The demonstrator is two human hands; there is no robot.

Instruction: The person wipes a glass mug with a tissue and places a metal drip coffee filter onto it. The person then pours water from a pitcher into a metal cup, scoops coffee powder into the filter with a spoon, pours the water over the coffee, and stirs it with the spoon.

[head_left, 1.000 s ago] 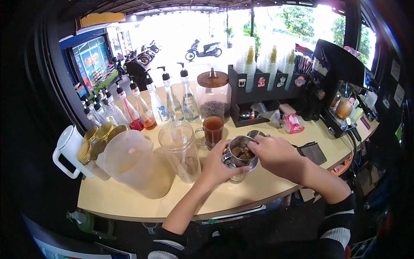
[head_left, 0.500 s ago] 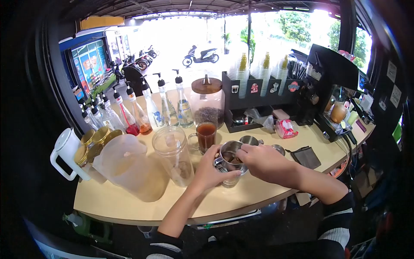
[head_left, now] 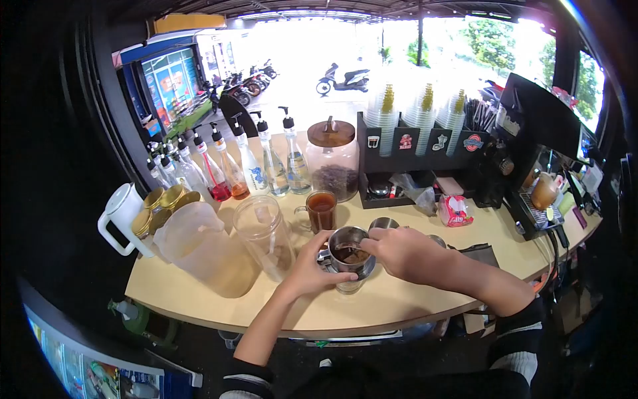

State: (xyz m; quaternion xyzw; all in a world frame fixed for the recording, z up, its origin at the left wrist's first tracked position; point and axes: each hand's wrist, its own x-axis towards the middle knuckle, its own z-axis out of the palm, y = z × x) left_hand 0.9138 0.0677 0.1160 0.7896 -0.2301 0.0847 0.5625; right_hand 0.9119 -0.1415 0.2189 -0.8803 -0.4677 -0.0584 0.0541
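Note:
A metal drip coffee filter [head_left: 352, 234] with a flat metal flange sits over a small glass [head_left: 349, 288] at the counter's front. My left hand [head_left: 312, 268] curls around its left side, thumb along the front of the flange. Dark wet coffee [head_left: 350, 254] shows inside. Over the filter's right rim, my right hand [head_left: 405, 253] is closed in a pinch on a thin metal spoon, mostly hidden by the fingers, that dips into the coffee. Just behind stand a glass mug of brown drink [head_left: 321, 211] and another metal cup [head_left: 383, 224].
Left of my hands stand a tall clear plastic jar [head_left: 264, 233] and a frosted pitcher [head_left: 199, 249]. Pump bottles [head_left: 252, 169] and a wooden-lidded jar [head_left: 332, 156] line the back. A black cup rack [head_left: 399, 166], a dark pouch [head_left: 482, 255] and an espresso machine [head_left: 531, 159] are to the right.
The view has swung left, so the counter items appear farther right. The filter sits slightly farther left relative to them, and more coffee shows inside. Both hands keep their hold.

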